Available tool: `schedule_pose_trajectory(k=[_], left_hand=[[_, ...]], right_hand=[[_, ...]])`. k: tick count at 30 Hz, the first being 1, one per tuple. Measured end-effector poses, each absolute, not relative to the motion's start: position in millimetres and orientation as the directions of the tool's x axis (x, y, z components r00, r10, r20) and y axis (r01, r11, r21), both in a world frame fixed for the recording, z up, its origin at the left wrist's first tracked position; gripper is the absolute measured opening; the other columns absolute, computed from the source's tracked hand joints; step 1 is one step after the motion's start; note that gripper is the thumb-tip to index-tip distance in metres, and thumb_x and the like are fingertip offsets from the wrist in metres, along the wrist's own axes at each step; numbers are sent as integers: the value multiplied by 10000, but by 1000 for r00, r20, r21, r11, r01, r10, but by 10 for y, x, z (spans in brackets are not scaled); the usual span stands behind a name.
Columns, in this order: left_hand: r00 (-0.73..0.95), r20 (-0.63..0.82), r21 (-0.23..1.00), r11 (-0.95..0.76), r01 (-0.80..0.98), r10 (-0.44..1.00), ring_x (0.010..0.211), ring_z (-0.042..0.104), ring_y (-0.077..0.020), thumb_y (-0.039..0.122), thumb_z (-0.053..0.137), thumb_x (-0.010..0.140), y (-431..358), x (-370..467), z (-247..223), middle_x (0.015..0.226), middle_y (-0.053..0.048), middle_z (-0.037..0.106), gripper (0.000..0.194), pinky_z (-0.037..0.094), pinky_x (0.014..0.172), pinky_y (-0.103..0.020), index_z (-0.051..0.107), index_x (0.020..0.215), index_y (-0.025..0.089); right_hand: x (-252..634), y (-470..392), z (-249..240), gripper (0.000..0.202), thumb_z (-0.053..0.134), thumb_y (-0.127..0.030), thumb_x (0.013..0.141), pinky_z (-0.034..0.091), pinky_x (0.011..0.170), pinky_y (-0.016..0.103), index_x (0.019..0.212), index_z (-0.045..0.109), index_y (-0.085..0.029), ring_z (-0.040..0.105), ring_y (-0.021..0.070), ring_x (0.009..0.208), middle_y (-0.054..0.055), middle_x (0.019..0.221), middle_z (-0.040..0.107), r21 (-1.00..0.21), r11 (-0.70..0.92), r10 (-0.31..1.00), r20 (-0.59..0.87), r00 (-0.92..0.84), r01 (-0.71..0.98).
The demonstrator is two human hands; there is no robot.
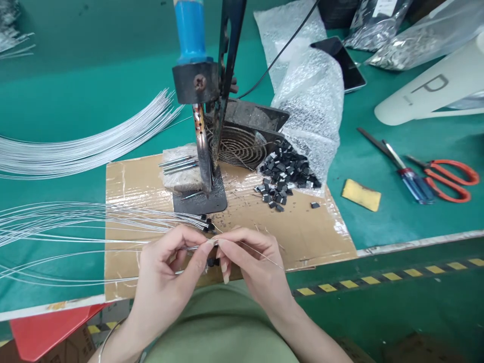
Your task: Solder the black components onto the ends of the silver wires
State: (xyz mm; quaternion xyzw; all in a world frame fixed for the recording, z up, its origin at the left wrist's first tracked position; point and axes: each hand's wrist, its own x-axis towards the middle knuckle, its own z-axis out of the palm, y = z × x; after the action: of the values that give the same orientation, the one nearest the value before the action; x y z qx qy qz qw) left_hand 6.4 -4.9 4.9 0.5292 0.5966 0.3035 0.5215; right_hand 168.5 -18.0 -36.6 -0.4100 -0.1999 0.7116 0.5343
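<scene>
Green tabletop (351, 151), hands (170, 277) (257, 262) pinching wire (192, 247), cup (416, 96) reading "P"

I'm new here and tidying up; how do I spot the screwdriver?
On the green table, find the brown cardboard. To its right, past the yellow pad, lies the screwdriver, beside orange-handled scissors. Its blue handle and bright silver shaft set it apart.

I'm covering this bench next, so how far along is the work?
Seemingly done: the wires on the cardboard, with black pieces at their ends. In hand: a thin wire, pinched where left hand and right hand meet. Probably left: the thick white bundle, its visible ends without black pieces, and the loose black heap. I can't give a count.
</scene>
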Motion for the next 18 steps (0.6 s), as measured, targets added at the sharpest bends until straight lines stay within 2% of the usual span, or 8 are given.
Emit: schedule_pose_trajectory(k=[4, 10, 18], left_hand=[[103, -311, 903, 260, 341, 945, 687, 631, -159, 324, 699, 972, -69, 56, 35, 777, -30, 725, 165, 423, 568, -254, 734, 861, 208], [138, -315, 890, 241, 388, 939, 623, 557, -135, 320, 699, 974, -72, 21, 36, 731, -11, 691, 172, 391, 561, -260, 740, 846, 212], [133, -325, 883, 250, 398, 936, 620, 564, -142, 322, 700, 968, -51, 34, 64, 706, -14, 706, 197, 379, 558, -267, 749, 815, 208]], right_hand=[[1703, -167, -365, 116, 884, -341, 815, 571, 416, 212, 823, 871, -226, 631, 116, 487, 14, 660, 742, -706, -378, 912, -394, -112, -599], [1766, -130, -335, 129, 891, -335, 797, 548, 415, 199, 768, 853, -215, 597, 100, 475, -2, 631, 714, -654, -459, 878, -435, -197, -602], [1783, -123, -339, 142, 908, -338, 781, 545, 415, 187, 758, 853, -209, 609, 99, 484, -3, 624, 714, -609, -508, 851, -464, -246, -609]])
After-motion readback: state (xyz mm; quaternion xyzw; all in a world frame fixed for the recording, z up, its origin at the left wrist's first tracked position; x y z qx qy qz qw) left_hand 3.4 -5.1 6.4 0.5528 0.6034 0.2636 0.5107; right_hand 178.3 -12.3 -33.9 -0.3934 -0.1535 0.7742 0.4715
